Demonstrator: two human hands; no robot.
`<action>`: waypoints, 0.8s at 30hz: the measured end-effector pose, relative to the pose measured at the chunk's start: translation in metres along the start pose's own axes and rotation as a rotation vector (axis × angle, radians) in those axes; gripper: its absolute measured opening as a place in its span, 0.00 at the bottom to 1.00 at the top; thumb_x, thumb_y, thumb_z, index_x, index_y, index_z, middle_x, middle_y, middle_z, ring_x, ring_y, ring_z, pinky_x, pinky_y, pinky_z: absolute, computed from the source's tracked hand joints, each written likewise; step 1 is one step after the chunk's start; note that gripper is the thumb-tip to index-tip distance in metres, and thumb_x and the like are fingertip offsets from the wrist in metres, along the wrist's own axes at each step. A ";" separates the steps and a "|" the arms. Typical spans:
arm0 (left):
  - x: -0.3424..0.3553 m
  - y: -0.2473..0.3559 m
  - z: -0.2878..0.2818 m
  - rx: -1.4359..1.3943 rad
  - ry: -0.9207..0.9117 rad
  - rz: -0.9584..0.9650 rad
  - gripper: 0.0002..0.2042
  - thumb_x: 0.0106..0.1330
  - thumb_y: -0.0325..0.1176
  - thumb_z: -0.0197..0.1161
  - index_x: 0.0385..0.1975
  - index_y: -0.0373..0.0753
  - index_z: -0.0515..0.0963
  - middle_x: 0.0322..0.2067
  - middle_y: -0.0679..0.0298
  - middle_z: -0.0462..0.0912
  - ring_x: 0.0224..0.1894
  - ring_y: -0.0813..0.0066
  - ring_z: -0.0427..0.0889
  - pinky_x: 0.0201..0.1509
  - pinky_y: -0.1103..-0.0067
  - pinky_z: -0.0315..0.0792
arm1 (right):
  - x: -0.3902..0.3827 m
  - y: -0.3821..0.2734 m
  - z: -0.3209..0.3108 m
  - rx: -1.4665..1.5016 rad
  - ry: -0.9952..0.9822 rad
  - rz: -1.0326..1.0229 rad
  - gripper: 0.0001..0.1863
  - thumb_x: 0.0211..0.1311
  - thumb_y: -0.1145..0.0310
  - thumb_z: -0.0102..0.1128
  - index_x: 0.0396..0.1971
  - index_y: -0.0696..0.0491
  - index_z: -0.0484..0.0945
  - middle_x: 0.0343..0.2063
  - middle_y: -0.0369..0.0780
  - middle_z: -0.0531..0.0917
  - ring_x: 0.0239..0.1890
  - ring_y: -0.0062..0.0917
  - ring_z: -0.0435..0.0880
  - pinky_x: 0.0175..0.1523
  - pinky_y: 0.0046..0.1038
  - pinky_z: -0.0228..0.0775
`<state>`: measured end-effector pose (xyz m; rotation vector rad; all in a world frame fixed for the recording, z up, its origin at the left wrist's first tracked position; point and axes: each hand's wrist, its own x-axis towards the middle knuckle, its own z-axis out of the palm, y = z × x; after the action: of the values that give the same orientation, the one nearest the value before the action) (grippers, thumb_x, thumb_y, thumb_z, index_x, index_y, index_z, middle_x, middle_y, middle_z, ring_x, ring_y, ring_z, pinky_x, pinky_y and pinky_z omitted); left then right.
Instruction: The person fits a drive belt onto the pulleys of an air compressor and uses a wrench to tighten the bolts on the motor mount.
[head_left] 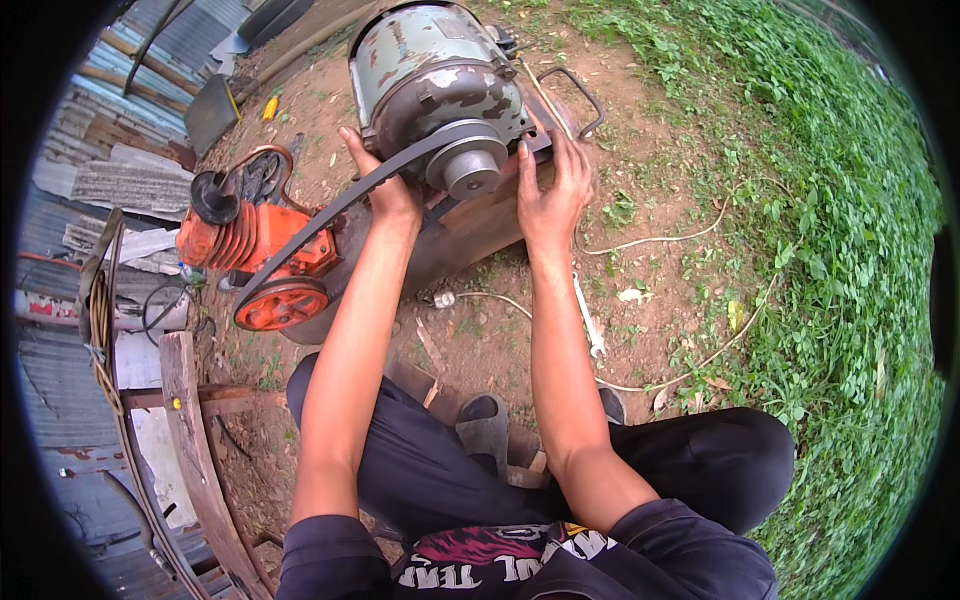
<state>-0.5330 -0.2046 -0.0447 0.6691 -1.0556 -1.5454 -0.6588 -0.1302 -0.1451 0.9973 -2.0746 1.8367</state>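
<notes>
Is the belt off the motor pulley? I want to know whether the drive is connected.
No. The belt still wraps the pulley on the motor.

Outdoors, daylight. Bare brown dirt ground [480, 330] at centre; green grass [840, 200] fills right side; corrugated metal sheets [130, 110] upper left; wooden plank [195, 450] lower left.
</notes>
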 end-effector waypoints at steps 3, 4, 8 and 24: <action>0.000 0.004 0.017 -0.155 0.161 -0.076 0.44 0.65 0.72 0.35 0.67 0.37 0.61 0.64 0.54 0.67 0.65 0.55 0.67 0.70 0.60 0.60 | 0.005 0.006 -0.007 -0.028 -0.066 0.010 0.28 0.56 0.57 0.70 0.53 0.58 0.78 0.49 0.46 0.81 0.60 0.41 0.71 0.65 0.47 0.52; -0.003 0.006 0.026 -0.206 0.244 -0.117 0.43 0.65 0.70 0.37 0.66 0.36 0.62 0.64 0.52 0.67 0.65 0.54 0.68 0.69 0.61 0.61 | 0.011 0.010 -0.014 -0.017 -0.124 0.009 0.27 0.55 0.56 0.71 0.51 0.57 0.79 0.48 0.46 0.81 0.59 0.41 0.71 0.64 0.47 0.53; 0.005 -0.002 0.025 -0.342 0.272 -0.057 0.41 0.66 0.66 0.37 0.64 0.35 0.63 0.62 0.51 0.68 0.63 0.54 0.70 0.68 0.61 0.63 | 0.019 0.016 -0.017 0.013 -0.177 -0.023 0.26 0.51 0.58 0.74 0.48 0.57 0.82 0.44 0.45 0.84 0.56 0.40 0.74 0.60 0.43 0.61; 0.003 0.007 0.041 -0.197 0.358 -0.062 0.35 0.66 0.58 0.30 0.62 0.41 0.69 0.59 0.56 0.74 0.61 0.53 0.72 0.65 0.56 0.67 | 0.075 0.019 -0.019 0.952 -0.046 0.426 0.22 0.71 0.54 0.53 0.18 0.52 0.73 0.18 0.39 0.73 0.29 0.27 0.74 0.38 0.30 0.67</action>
<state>-0.5653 -0.1963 -0.0195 0.8101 -0.6122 -1.4896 -0.7318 -0.1387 -0.1153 0.7577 -1.4446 3.1698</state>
